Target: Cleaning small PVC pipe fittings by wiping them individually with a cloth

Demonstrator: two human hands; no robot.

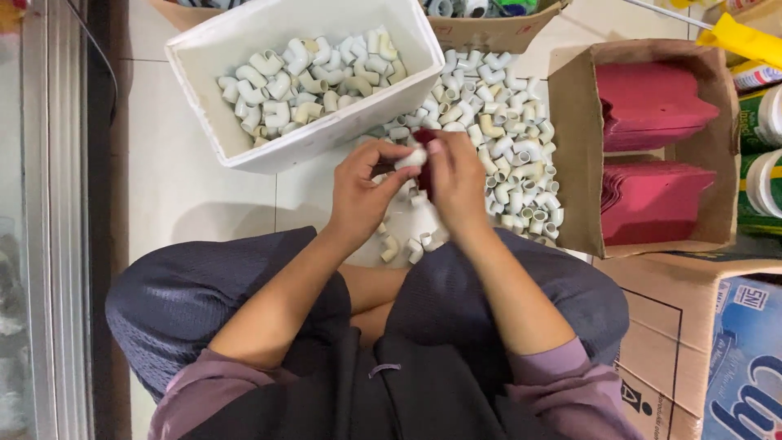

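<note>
We're looking straight down at our lap, sitting cross-legged on the tiled floor (204, 195). Both hands meet in the middle of the view, just above the knees. Left hand (362, 195) has fingers curled in narrow, pinching a small white pipe elbow (412, 158) between thumb and fingertips. Right hand (458, 183) is closed in tight against the same elbow from the other side, fingers bent, with a bit of dark red material (425, 175) tucked between the two hands; we can't tell exactly what that red piece is or which hand grips it. So the elbow sits held between both hands, raised a little over the loose pile of elbows (505, 138) spread on the floor in front of us. That pile is white and cream fittings, running from under our hands out to the right, up against the side of an open cardboard box (574, 163). That box holds stacks of red sheets (648, 106), upper stack and lower stack. Ahead and to the left sits a white foam box (244, 147), tilted a bit, partly filled with more elbows of the same kind. Another cardboard box (489, 37) is behind it at the top edge. A printed carton (717, 350) sits lower right, next to our right knee. A yellow tool handle (745, 39) pokes in at the top right corner.
</note>
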